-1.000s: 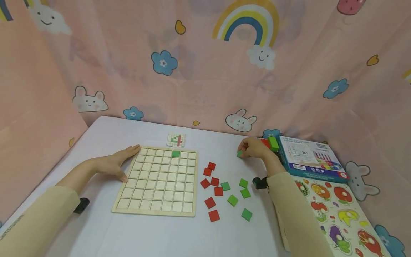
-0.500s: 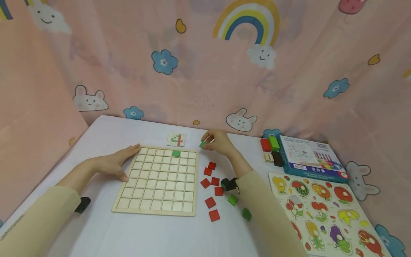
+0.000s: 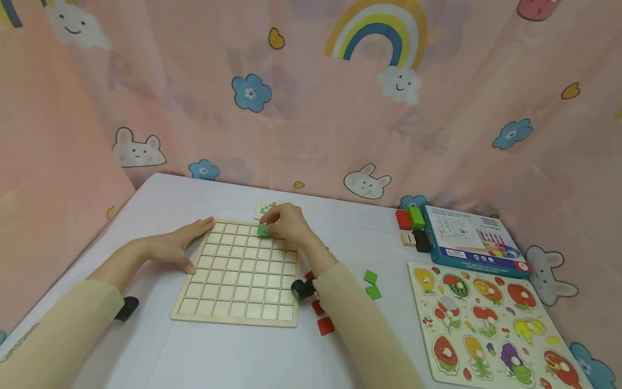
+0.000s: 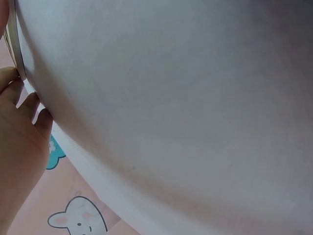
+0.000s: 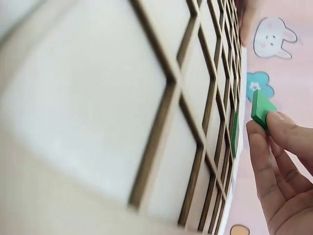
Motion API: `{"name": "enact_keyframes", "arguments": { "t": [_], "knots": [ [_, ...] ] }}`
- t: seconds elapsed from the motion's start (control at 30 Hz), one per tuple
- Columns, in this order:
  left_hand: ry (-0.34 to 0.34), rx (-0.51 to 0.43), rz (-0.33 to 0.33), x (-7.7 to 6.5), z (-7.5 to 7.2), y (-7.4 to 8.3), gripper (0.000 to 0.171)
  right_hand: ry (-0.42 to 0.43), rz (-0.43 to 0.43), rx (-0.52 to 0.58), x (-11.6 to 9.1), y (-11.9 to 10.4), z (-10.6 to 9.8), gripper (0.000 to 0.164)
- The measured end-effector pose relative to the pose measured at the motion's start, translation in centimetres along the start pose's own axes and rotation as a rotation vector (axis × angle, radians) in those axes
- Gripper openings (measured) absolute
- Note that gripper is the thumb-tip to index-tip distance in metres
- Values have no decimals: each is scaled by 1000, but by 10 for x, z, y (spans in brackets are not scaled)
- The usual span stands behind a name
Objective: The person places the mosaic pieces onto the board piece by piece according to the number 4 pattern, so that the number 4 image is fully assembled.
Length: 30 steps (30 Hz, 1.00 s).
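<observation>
A wooden grid board [image 3: 238,309] lies on the white table. My right hand [image 3: 289,224] is over its far row, thumb and fingers pinching a small green square tile [image 5: 261,107]. In the right wrist view, another green tile [image 5: 234,134] sits in a cell of the board beyond. My left hand [image 3: 170,246] rests at the board's left edge, fingers extended and spread, thumb near the side rim. The left wrist view shows its fingertips [image 4: 45,117] down by the board's edge. A small pattern card [image 3: 263,209] behind the board is partly covered by my right hand.
Red tiles [image 3: 326,326] lie right of the board, partly hidden by my right forearm. Two green tiles [image 3: 371,277] lie farther right. Beyond are a red block [image 3: 403,219], a green block [image 3: 416,218], a blue-edged box [image 3: 473,237] and a fruit puzzle board [image 3: 502,294].
My right hand has carried the green tile leftward from the table's right side, near the blocks, to over the board's far row. My left hand has stayed at the board's left edge.
</observation>
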<state>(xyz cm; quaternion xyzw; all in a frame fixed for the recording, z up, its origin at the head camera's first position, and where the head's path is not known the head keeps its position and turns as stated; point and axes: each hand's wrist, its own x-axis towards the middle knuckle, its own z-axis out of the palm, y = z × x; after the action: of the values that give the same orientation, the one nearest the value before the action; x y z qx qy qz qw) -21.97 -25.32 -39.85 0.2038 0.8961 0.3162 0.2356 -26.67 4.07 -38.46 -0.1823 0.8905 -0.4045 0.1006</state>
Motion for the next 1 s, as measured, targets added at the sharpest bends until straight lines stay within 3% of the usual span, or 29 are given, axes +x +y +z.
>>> {"name": "enact_keyframes", "arguments": {
  "t": [0.47, 0.77, 1.0],
  "knots": [
    [-12, -13, 6, 0, -1, 1, 125, 0, -14, -62, -2, -13, 24, 7],
    [-8, -7, 8, 0, 0, 0, 125, -25, 2, -134, -2, -13, 26, 8],
    [-7, -3, 8, 0, 0, 0, 124, -34, -46, -192, -2, -13, 25, 8]
  ]
}}
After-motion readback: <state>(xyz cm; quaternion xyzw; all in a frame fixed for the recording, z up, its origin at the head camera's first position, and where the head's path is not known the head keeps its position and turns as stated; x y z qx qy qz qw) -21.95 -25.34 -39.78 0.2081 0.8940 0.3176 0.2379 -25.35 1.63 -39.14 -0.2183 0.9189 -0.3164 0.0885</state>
